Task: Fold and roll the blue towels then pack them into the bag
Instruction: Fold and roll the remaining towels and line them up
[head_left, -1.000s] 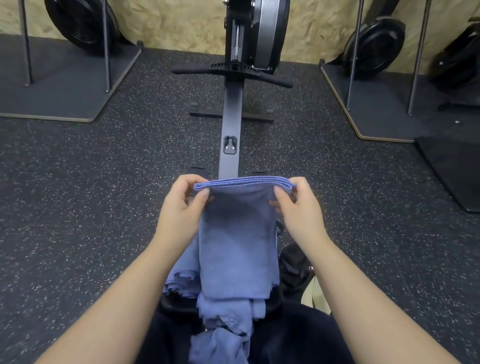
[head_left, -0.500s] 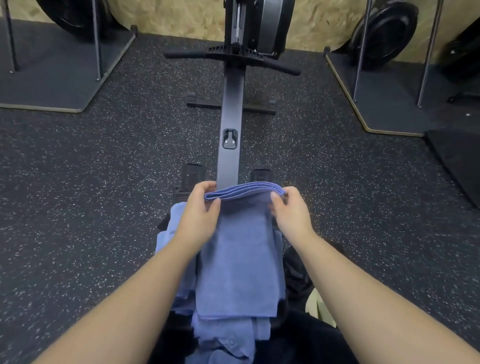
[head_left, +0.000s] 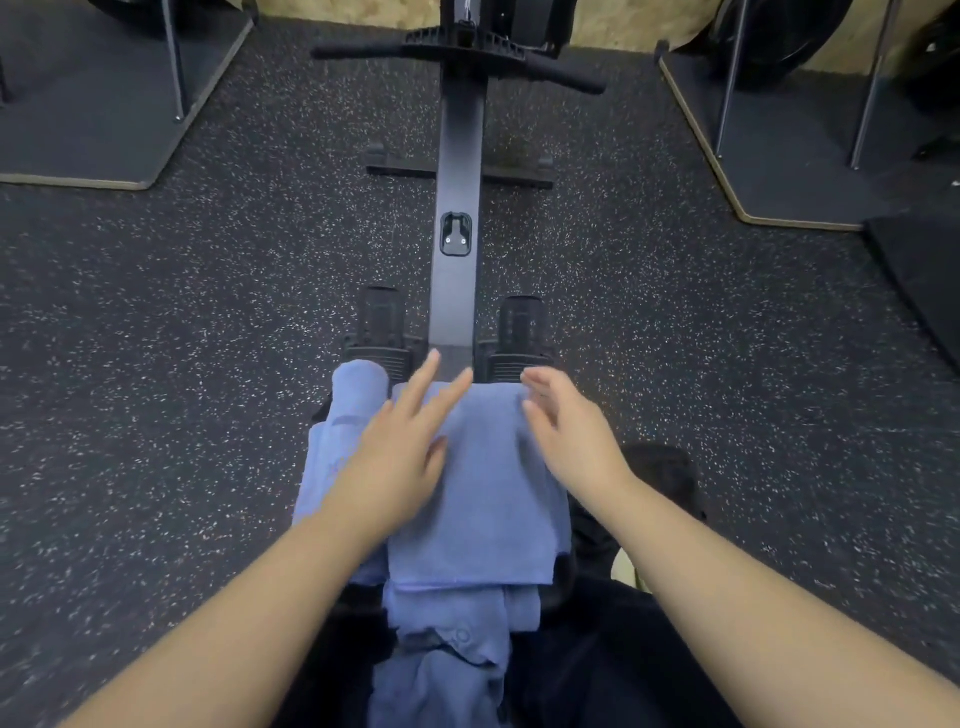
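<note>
a folded blue towel (head_left: 483, 499) lies flat in front of the person, on top of more blue cloth (head_left: 447, 660) that trails down toward the lap. the left hand (head_left: 400, 457) lies on the towel's left part with its fingers spread and straight, gripping nothing. the right hand (head_left: 576, 431) is at the towel's far right corner, fingers loosely bent and blurred, holding nothing; whether it touches the cloth cannot be told. a rolled blue towel (head_left: 358, 395) sits just left of the folded one, touching its edge. a dark bag (head_left: 660, 478) shows only partly behind the right forearm, and what is in it cannot be seen. the rail (head_left: 457, 208) of a rowing machine runs ahead over the speckled floor (head_left: 182, 338).
</note>
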